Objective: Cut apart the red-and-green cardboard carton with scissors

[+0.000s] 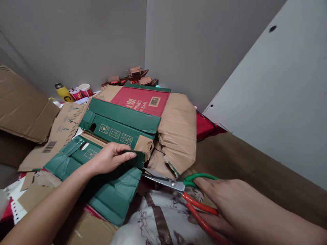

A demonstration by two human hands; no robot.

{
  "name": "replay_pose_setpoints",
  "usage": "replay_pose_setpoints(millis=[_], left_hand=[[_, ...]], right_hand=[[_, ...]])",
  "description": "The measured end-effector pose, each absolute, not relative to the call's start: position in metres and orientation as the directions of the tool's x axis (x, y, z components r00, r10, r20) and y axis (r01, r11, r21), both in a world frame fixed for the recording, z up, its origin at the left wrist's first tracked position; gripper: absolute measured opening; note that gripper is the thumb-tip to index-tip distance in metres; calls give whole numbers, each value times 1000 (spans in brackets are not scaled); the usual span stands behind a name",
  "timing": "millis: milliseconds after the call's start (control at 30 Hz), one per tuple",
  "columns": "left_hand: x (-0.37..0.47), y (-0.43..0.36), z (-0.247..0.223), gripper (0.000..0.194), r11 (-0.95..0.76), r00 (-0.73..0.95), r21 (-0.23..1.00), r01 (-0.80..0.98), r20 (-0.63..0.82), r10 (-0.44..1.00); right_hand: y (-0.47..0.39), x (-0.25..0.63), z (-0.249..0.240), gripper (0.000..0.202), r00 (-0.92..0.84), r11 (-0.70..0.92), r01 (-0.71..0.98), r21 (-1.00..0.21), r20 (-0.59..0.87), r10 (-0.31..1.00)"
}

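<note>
My left hand (112, 157) pinches the edge of a green cardboard piece (102, 187), thumb on top and fingers hidden beneath. That piece is creased and bent, with a handle hole near its left end. In my right hand (230, 200) is a pair of scissors (176, 185) with one green and one red handle. The scissor blades are parted, and their tips lie close to the right edge of the green cardboard; whether they touch it I cannot tell. Beyond my left hand lies another green cardboard flap (122, 117) with printed symbols.
A flattened red and brown carton (178, 126) spreads behind. At the back are a yellow bottle (63, 92), paper cups (85, 90) and small model boats (136, 73). A brown box (22, 102) stands left; a white panel (276, 95) rises right.
</note>
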State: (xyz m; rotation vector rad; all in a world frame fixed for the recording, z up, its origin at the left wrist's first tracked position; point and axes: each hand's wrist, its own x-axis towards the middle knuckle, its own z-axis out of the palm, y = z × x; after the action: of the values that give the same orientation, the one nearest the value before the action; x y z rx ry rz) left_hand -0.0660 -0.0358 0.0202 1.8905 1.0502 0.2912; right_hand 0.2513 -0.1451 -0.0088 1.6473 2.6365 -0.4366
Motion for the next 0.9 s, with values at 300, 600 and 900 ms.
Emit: replay_pose_setpoints(millis=[300,600,900], left_hand=[[-73,-24,5,43,-151,642,869,472,-221,734],[-77,-25,5,44,-250,682,866,434,-134,719],[-73,-27,1,43,-323,692,870,373,-29,721]], right_hand=[[-149,234,-7,21,-491,471,868,-159,-129,862],[-147,214,-5,22,-472,456,882,-120,-225,853],[-149,204,1,26,-454,447,891,-84,-225,862]])
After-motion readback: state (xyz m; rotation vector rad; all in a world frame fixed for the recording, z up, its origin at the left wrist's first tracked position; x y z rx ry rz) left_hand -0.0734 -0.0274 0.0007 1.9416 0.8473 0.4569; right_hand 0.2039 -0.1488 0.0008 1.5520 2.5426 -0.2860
